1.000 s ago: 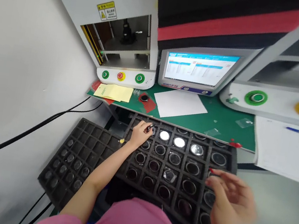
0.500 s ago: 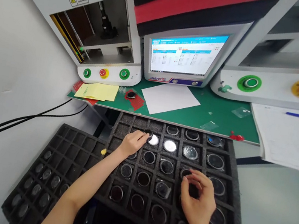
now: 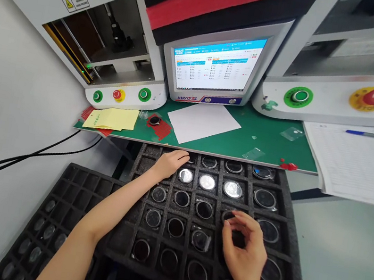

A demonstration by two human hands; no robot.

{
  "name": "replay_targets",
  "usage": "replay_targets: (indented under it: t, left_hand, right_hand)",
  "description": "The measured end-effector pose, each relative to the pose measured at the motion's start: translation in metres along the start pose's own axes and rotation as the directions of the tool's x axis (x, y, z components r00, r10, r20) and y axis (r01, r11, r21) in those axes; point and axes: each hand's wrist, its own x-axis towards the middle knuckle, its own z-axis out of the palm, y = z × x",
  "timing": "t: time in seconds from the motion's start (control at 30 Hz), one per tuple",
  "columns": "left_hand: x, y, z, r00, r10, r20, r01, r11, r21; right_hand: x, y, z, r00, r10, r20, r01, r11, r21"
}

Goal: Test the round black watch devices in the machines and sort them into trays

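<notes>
A dark foam tray (image 3: 136, 208) holds several round, dark, watch-like discs in square compartments. My left hand (image 3: 172, 162) reaches to its back row, fingers pinched at a dark disc (image 3: 191, 159) mostly hidden behind the fingertips. Closer to me lie bright reflecting discs (image 3: 207, 182). Over the tray's right half hovers my right hand (image 3: 247, 245), its thumb and fingers curved with a gap between them. Those fingertips are beside the rim of another dark disc (image 3: 226, 216); whether they touch it is unclear.
A second foam tray (image 3: 84, 185) with small round pieces lies lower left. Behind the trays runs a green bench (image 3: 208, 139) with white paper (image 3: 204, 124), yellow sheets (image 3: 111, 119) and a disc on a red mat (image 3: 160, 128). A monitor (image 3: 217, 66) stands between machines with buttons.
My left hand has moved with its dark disc from above the second row to the back row. My right hand keeps its place over the tray. The whole view has shifted slightly.
</notes>
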Motion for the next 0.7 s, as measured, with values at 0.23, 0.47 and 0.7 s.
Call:
replay_targets:
  t: [0.23, 0.47, 0.7]
  left_hand:
    - [0.001, 0.001, -0.006, 0.997, -0.067, 0.044, 0.068, 0.997, -0.037]
    - [0.004, 0.003, -0.002, 0.969, -0.243, 0.052, 0.245, 0.968, -0.049]
    - [0.01, 0.012, -0.008, 0.949, -0.281, 0.144, 0.295, 0.952, -0.088]
  right_hand:
    - [0.002, 0.001, 0.0, 1.0, 0.029, 0.004, -0.029, 1.0, -0.012]
    - [0.002, 0.002, 0.0, 0.999, 0.035, 0.028, -0.034, 0.999, -0.013]
    - [0.0, 0.001, 0.0, 0.999, 0.017, 0.029, -0.016, 1.0, -0.01]
